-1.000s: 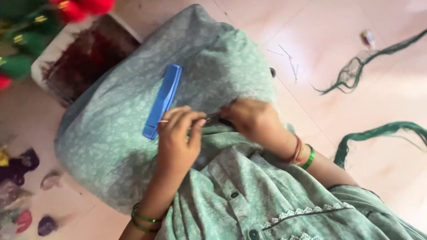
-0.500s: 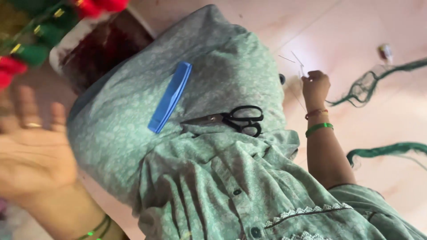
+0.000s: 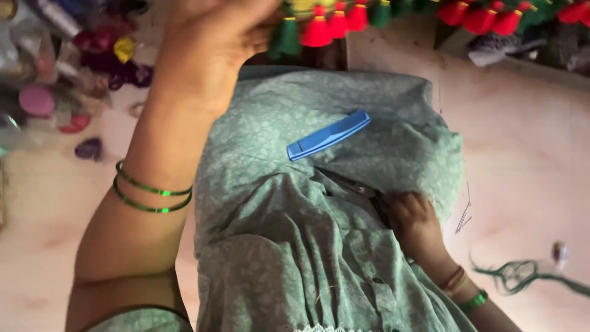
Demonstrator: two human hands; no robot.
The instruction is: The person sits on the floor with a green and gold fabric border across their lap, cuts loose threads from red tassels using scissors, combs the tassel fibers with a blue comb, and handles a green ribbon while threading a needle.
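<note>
Pale floor lies all around your lap. Your left hand [image 3: 212, 31] has gone up, fingers closed on the tassel string [image 3: 381, 13]. Your right hand [image 3: 415, 224] came back beside the scissors [image 3: 359, 189], fingers curled; blue comb [image 3: 329, 135] stays.

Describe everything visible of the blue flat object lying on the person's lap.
The blue flat object is a slim, elongated bar of what looks like smooth plastic, with rounded ends and a small lighter patch near its lower-left end. It lies flat and diagonal, lower left to upper right, on the green patterned fabric over the knee. Neither hand touches it: the right hand rests below it, the left hand is raised above.
</note>
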